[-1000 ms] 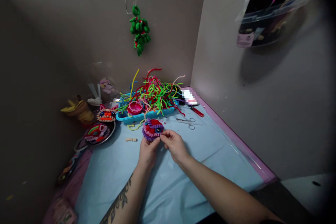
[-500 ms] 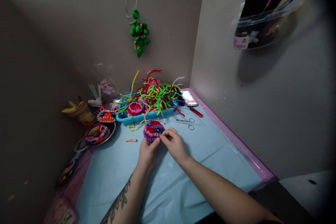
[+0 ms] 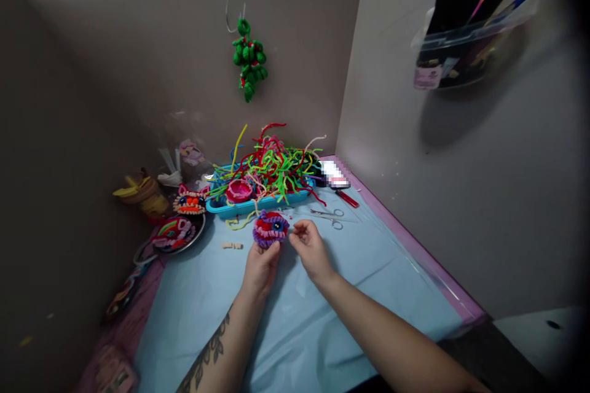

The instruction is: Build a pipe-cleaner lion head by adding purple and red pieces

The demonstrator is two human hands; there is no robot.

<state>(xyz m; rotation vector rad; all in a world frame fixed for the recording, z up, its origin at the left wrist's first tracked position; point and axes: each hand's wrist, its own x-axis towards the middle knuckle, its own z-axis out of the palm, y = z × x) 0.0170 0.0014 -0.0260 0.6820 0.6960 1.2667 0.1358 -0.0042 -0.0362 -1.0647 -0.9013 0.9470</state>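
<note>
My left hand [image 3: 260, 270] is closed on a round pipe-cleaner craft [image 3: 271, 230], with its thumb along the lower edge. The craft has purple and pink ridges, a red inside and a blue eye-like disc with a dark centre. Just right of the craft, apart from it, is my right hand [image 3: 314, 252]. Its fingers are loosely curled, the thumb stands a little away from them, and I see nothing between them. Scissors [image 3: 330, 217] lie beyond this hand, and short beige pieces [image 3: 232, 245] rest left of the craft.
A blue tray [image 3: 258, 204] heaped with colourful pipe cleaners [image 3: 281, 166] stands at the back. A red-handled tool [image 3: 346, 198] and a phone [image 3: 335, 173] lie to its right. At left, a metal bowl [image 3: 201, 232] holds a finished-looking craft. Grey walls enclose the table.
My right hand has come off the craft's right edge and moved slightly right, its pinch loosened. My left hand still holds the craft. The view has shifted slightly.
</note>
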